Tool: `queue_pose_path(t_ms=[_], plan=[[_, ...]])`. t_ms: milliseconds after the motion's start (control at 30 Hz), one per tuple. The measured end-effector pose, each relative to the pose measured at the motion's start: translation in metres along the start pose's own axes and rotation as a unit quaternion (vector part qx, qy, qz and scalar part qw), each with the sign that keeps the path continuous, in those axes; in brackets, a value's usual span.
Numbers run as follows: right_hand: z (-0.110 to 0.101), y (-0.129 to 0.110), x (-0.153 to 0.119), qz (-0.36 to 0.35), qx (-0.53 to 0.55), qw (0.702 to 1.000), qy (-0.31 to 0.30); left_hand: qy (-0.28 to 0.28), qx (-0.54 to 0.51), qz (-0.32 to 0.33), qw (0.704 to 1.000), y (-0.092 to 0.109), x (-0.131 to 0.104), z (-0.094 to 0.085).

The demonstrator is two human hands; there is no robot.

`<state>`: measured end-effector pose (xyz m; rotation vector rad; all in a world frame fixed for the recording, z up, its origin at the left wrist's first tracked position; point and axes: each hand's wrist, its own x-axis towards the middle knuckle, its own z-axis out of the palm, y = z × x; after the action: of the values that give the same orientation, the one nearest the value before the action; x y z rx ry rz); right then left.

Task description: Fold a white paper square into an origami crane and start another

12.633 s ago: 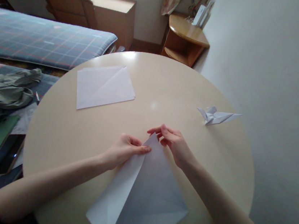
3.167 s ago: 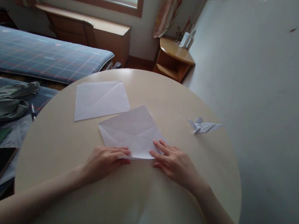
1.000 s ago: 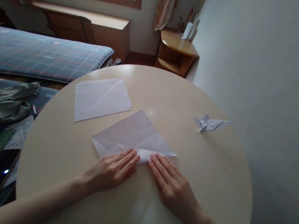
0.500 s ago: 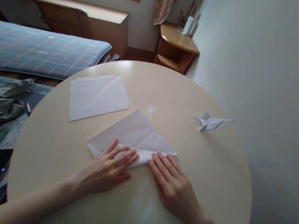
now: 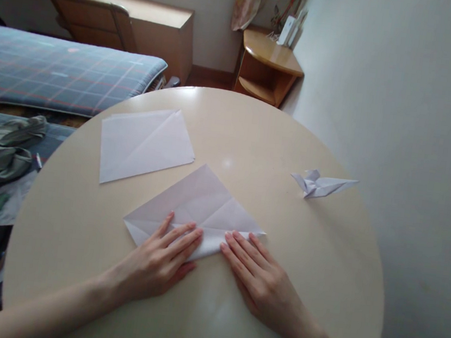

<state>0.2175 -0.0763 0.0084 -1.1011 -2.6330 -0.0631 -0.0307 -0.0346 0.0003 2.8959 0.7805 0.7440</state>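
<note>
A creased white paper (image 5: pixel 205 199) lies flat on the round table (image 5: pixel 250 133), one corner pointing away from me and its near right edge folded over. My left hand (image 5: pixel 165 257) rests on the near left part of the paper, fingers stretched and slightly spread, thumb on the table by the near edge. On the folded strip at the right lies my right hand (image 5: pixel 261 277), its fingers extended flat. Both palms face down and neither grips anything. The parts of the paper beneath the fingers are hidden.
A stack of white sheets (image 5: pixel 146 145) lies at the back left of the table. A folded paper crane (image 5: pixel 316 185) stands at the right. Left of the table are a plaid mattress (image 5: pixel 64 75) and grey-green cloth (image 5: pixel 1 152); a wall rises at the right.
My left hand has slid slightly left and the fold shows a little more between the hands. My right hand stays almost in place on the paper. The whole view has shifted slightly.
</note>
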Motion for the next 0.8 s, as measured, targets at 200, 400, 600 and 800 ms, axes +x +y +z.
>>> queue_pose_path(t_ms=[200,400,600,800], plan=[[0.0004,-0.0005,-0.0003,-0.005,-0.007,1.000,-0.001,0.007,-0.005,0.002,1.000,0.0004,0.0012,-0.0032],[-0.0001,-0.0007,0.0006,0.000,0.005,1.000,0.004,0.012,0.003,-0.004,1.000,0.0006,0.0001,-0.0022],[0.0009,0.0005,-0.0001,0.004,0.011,1.000,0.001,0.016,0.007,0.002,1.000,-0.0002,-0.0003,-0.0010],[0.0012,0.0009,-0.0014,-0.001,0.001,1.000,-0.014,0.016,0.020,0.003,1.000,-0.0001,0.0015,-0.0022]])
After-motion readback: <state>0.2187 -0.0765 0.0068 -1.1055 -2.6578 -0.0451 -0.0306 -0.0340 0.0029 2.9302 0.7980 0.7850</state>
